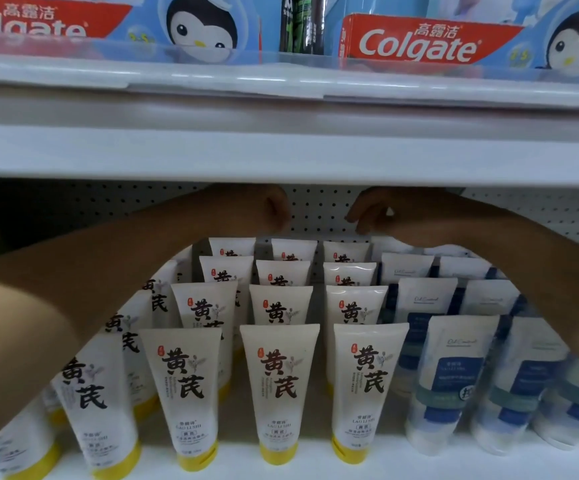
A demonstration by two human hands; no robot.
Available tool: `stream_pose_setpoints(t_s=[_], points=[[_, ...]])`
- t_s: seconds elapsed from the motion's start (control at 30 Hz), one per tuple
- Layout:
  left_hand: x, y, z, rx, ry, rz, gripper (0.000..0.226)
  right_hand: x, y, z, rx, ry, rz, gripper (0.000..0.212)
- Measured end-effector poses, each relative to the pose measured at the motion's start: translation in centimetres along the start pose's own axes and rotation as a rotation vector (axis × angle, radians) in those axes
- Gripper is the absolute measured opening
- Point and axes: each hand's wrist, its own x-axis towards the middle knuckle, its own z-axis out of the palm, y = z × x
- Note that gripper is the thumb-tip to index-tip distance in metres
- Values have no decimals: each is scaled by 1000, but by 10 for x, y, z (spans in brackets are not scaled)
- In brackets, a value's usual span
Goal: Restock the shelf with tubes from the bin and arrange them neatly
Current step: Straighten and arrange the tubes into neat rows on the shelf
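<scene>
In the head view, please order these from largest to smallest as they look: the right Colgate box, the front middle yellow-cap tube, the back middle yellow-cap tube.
1. Right Colgate box, cut off by the frame.
2. Front middle tube.
3. Back middle tube, mostly hidden.
The two tubes look like the same product; nearness to the camera probably explains the difference.
</scene>
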Motion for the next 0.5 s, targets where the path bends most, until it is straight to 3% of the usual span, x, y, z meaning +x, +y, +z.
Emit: stream_pose_setpoints(t_s=[0.1, 0.2, 0.37, 0.5], points=[[5, 2, 0, 31, -14, 44, 22, 11, 10, 3, -29, -37, 23, 28], [8, 11, 0, 214, -76, 40, 31, 20, 9, 8, -197, -132, 6, 32], [17, 10, 8, 365, -185, 2, 34, 30, 4, 19, -318, -269, -11, 35], [24, 4, 14, 422, -155, 20, 31, 38, 7, 28, -345, -311, -31, 28]])
